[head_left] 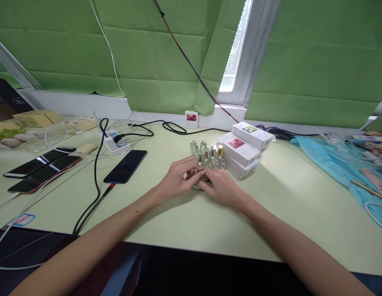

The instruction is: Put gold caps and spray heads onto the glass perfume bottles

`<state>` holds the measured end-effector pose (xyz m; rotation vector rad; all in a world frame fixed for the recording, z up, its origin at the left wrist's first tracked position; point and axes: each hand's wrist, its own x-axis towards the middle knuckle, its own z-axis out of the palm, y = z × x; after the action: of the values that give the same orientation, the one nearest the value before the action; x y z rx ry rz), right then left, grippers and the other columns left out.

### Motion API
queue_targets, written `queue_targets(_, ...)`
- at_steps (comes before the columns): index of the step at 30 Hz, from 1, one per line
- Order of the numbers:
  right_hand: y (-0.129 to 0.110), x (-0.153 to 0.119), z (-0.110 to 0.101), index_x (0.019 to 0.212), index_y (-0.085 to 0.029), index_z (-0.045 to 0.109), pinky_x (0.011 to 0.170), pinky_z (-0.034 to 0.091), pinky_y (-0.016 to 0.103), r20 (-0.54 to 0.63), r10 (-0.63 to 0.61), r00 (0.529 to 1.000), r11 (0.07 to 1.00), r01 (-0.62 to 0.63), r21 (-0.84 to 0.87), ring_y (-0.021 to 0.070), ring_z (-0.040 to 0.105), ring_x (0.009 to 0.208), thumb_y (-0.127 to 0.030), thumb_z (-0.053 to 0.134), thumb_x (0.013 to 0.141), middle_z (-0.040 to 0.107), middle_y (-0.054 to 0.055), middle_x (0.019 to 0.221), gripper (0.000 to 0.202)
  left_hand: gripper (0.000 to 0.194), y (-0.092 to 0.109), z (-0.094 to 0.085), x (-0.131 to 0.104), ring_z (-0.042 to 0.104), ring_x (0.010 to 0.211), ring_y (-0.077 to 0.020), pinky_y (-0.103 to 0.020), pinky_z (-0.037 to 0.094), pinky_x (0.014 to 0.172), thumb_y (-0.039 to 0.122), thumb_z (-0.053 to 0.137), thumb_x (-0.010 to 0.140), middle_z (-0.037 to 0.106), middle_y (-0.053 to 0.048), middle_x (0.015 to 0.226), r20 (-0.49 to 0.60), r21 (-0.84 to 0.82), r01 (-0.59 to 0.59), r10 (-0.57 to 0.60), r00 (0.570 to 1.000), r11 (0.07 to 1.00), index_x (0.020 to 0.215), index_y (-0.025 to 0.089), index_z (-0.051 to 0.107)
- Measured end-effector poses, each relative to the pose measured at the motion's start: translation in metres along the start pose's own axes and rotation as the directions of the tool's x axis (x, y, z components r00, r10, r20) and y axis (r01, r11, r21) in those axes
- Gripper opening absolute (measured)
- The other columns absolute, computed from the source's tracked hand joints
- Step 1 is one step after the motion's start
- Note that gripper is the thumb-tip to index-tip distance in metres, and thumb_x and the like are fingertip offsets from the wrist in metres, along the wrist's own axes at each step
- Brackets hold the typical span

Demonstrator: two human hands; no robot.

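Several small glass bottles [212,154] with silver and gold caps stand in a cluster at the middle of the table. At the near side of the cluster, my left hand [181,177] has its fingers bent in, with the fingertips meeting those of my right hand [221,185]. Both hands are closed around something small at the front bottles; the fingers hide most of it. Right behind the bottles, white boxes [242,150] with pink and green pictures are stacked, touching or nearly touching the bottles' right side.
Left on the pale table [166,222] lie a black phone [125,166], two more phones [44,174] and a power strip [113,142] with cables. One small white box [191,119] stands at the back. Blue cloth [329,164] and odds and ends lie at the right.
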<state>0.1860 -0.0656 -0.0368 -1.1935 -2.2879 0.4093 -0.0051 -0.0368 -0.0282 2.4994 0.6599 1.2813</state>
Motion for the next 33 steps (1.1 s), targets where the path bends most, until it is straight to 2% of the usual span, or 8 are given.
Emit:
queue_targets(10,0.0045,-0.0006,0.0033,0.101,-0.018,0.065,0.065,0.034,0.028,-0.036,-0.033,0.999,0.999,0.033,-0.015,0.0170,0.062,0.073,-0.028,0.056,0.102,0.074,0.005,0.093,0.013,0.017,0.0031,-0.0011,0.0028,0.052,0.064,-0.0107,-0.023,0.043,0.056,0.018,0.063,0.096,0.058,-0.001,0.076,0.013,-0.047,0.008,-0.008,1.000,0.999,0.080,0.017,0.061)
queue_targets(18,0.0057,-0.0016,0.0028,0.107,-0.017,0.065,0.066,0.035,0.028,-0.032,-0.042,0.999,0.999,0.042,-0.012,0.0175,0.063,0.075,-0.028,0.054,0.103,0.074,0.006,0.096,0.016,0.017,0.0042,-0.0014,0.0027,0.051,0.064,-0.0099,-0.023,0.042,0.057,0.015,0.062,0.096,0.058,-0.001,0.078,0.018,-0.047,0.005,-0.005,1.000,0.999,0.079,0.017,0.059)
queue_targets(23,0.0054,-0.0008,0.0031,0.104,-0.017,0.064,0.064,0.033,0.027,-0.033,-0.044,0.998,0.999,0.043,-0.019,0.0163,0.060,0.070,-0.029,0.055,0.103,0.073,0.005,0.091,0.015,0.016,0.0045,-0.0009,0.0027,0.051,0.064,-0.0099,-0.023,0.042,0.057,0.015,0.062,0.095,0.059,-0.001,0.080,0.021,-0.049,0.014,-0.013,1.000,0.999,0.080,0.017,0.060)
queue_targets(33,0.0054,-0.0013,0.0031,0.105,-0.018,0.064,0.065,0.034,0.027,-0.031,-0.042,0.999,0.999,0.042,-0.024,0.0162,0.061,0.072,-0.029,0.056,0.103,0.073,0.005,0.092,0.014,0.015,0.0042,-0.0011,0.0023,0.051,0.064,-0.0099,-0.023,0.043,0.056,0.015,0.062,0.096,0.060,-0.002,0.081,0.019,-0.048,0.010,-0.009,1.000,0.999,0.081,0.017,0.061)
